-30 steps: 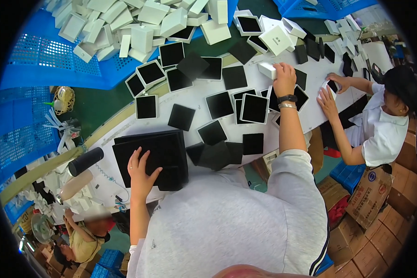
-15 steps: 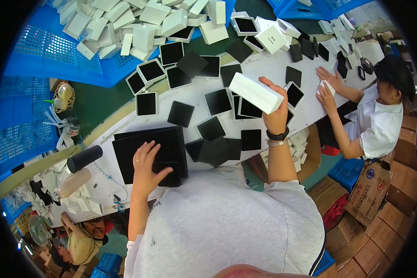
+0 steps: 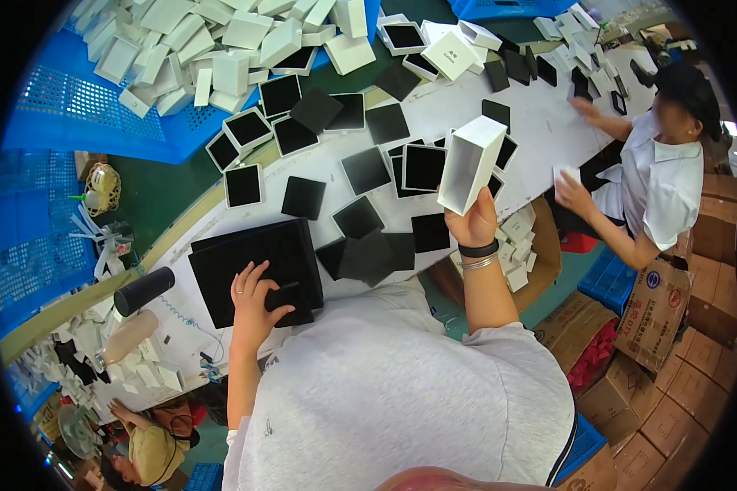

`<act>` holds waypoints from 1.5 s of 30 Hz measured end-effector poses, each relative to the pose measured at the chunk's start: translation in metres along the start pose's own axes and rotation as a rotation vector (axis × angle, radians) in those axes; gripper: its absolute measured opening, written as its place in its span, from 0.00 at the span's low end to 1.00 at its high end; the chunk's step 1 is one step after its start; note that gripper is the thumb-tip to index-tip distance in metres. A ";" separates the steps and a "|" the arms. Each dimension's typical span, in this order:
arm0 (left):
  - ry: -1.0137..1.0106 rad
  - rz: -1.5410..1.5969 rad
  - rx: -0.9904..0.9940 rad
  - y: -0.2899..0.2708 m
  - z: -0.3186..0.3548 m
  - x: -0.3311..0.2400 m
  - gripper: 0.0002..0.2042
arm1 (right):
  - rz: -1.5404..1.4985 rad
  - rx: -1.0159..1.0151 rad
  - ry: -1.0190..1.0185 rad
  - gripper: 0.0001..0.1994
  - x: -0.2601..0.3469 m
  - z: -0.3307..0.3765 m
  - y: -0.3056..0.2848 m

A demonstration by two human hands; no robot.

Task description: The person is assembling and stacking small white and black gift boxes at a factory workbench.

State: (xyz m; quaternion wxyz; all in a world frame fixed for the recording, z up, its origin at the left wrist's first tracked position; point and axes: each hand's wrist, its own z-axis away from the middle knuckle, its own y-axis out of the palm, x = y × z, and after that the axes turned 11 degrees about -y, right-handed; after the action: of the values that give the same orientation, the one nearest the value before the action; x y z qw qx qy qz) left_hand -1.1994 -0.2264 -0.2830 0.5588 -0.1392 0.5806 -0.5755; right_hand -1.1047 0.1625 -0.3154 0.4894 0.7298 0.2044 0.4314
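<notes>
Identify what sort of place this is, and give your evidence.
Probably a packing workshop or small factory: the person's right hand holds an open white box, a heap of white boxes lies at the upper left, and brown cartons are stacked at the right.

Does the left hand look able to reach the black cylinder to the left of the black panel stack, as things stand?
Probably yes: the left hand rests open on the black panel stack, and towards the black cylinder I see nothing tall, just white tabletop and a thin coiled cord.
</notes>
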 end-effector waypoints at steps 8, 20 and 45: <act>-0.331 0.429 0.153 -0.009 0.010 0.023 0.18 | 1.058 -0.572 -0.522 0.27 0.038 -0.062 -0.042; -0.421 0.897 0.146 -0.006 0.029 0.032 0.08 | 1.799 0.318 -0.232 0.16 -0.081 -0.144 -0.055; -0.484 0.302 -0.656 0.026 0.035 0.029 0.16 | 1.562 0.571 0.029 0.22 -0.354 -0.296 0.052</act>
State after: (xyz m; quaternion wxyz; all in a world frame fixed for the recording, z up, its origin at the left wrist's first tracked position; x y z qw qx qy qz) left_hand -1.1680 -0.2598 -0.3086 0.6831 -0.3537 0.5988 -0.2230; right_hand -1.5496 0.0442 -0.3771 -0.1576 0.7522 -0.2530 0.5876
